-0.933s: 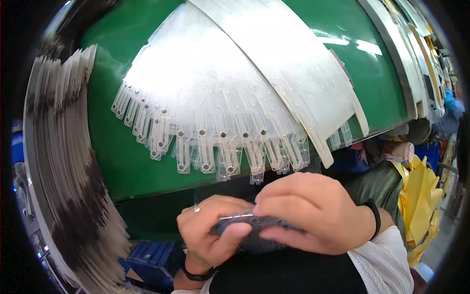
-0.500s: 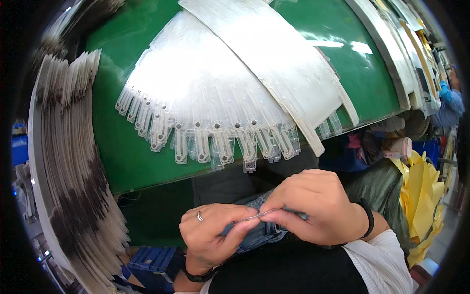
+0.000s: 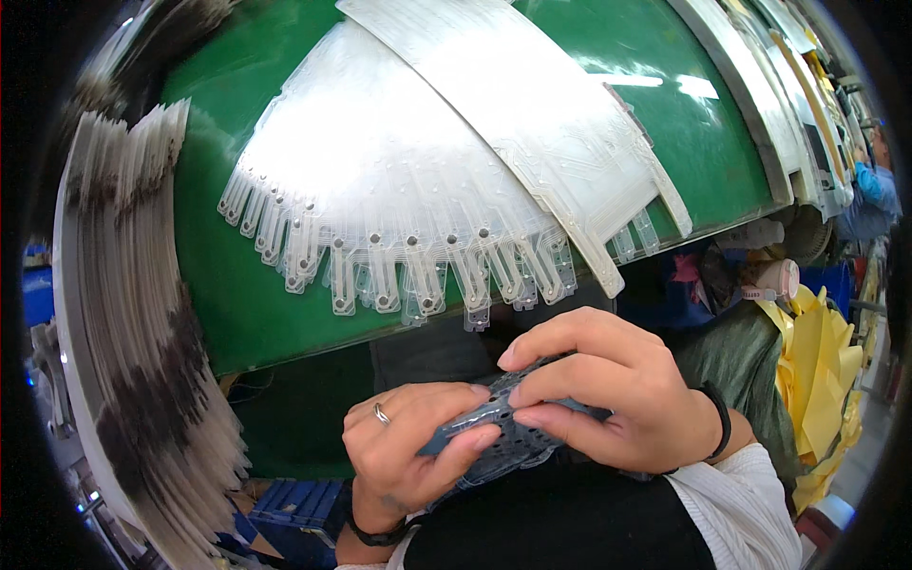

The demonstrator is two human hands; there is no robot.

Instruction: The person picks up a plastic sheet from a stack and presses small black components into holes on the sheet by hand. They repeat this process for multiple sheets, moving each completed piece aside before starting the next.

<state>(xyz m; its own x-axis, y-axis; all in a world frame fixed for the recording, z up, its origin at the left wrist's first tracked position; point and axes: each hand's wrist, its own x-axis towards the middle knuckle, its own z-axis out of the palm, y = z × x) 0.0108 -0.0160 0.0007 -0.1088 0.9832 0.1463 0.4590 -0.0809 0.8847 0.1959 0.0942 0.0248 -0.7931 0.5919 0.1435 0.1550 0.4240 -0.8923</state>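
Observation:
A clear plastic sheet [image 3: 511, 427] with rows of dark dots is held over my lap, its near part lying across my jeans. My left hand [image 3: 410, 445], with a ring on one finger, pinches the sheet's edge between thumb and forefinger. Opposite it, my right hand [image 3: 617, 394] has its thumb and a bent finger on the sheet, while the forefinger is raised above. On the green table ahead lies a fan of clear printed film circuits [image 3: 380, 161], their dotted tails pointing toward me. A further stack of films [image 3: 570, 142] crosses over the fan.
A tall row of stacked film sheets [image 3: 142, 313] stands along the left side. The green table [image 3: 256, 328] ends just beyond my hands. Yellow wrapping [image 3: 815, 366] and a pink cup [image 3: 781, 277] are at the right. A blue crate [image 3: 294, 503] sits low at left.
The sheet, seen edge-on before, now shows its dotted face. My right fingers have spread from a tight pinch, the forefinger lifting. My left hand keeps its pinch.

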